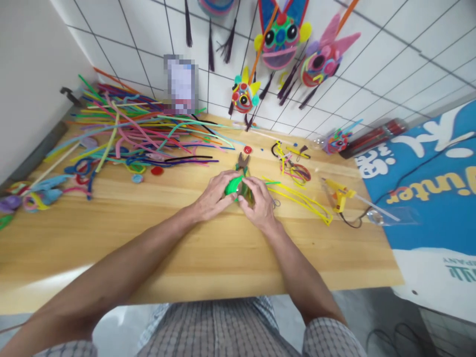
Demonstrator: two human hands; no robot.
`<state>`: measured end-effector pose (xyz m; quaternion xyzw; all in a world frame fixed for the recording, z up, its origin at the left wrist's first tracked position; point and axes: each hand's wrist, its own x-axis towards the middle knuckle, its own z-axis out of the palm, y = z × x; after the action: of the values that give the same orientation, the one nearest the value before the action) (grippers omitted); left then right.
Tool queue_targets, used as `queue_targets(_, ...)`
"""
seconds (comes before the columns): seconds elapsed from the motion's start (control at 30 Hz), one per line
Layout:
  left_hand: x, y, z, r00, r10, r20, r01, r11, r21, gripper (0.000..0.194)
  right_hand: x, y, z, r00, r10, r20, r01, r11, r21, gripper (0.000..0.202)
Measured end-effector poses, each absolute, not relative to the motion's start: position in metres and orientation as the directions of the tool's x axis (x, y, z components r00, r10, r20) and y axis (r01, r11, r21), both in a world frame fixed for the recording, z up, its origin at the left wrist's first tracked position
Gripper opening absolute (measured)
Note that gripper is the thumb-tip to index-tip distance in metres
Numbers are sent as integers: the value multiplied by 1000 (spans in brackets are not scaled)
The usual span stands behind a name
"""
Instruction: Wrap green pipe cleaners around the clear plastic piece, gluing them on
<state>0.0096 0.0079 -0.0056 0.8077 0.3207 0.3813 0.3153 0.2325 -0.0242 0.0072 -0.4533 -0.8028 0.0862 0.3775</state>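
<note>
**Green piece held between two curled hands at the desk**

A round green piece (233,186), seemingly of wound fuzzy stem, is held just above the desk (193,267), between the two hands. By the left hand (214,196) it is gripped from the left side, fingers bent over the top, thumb laid along the near edge. By the right hand (259,202) it is pinched from the right, fingers half curled, thumb close to the left thumb; the exact contact is partly hidden.

Directly beyond both hands, pliers (243,161) are laid with the jaws pointed away, their handles partly covered. A red disc (247,149) is seen farther out, past the pliers.

To the right of the right hand, bent yellow stems (307,199) are spread; beyond them a small coloured tangle (292,162) is noted. Farther right, a yellow glue gun (340,194) is set down.

Beyond and left of the left hand, a large heap of coloured stems (148,130) is piled, with a second red disc (156,170) and a pale blue disc (137,178) on its near side. High beyond the hands, colourful masks (281,42) are hung against the tiled wall (130,29).
</note>
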Motion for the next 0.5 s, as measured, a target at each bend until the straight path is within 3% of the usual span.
queue_targets(0.5,10,16,-15,507,713,485,242,-657,714,57,231,-18,0,-303,721,623,646,636,-422,51)
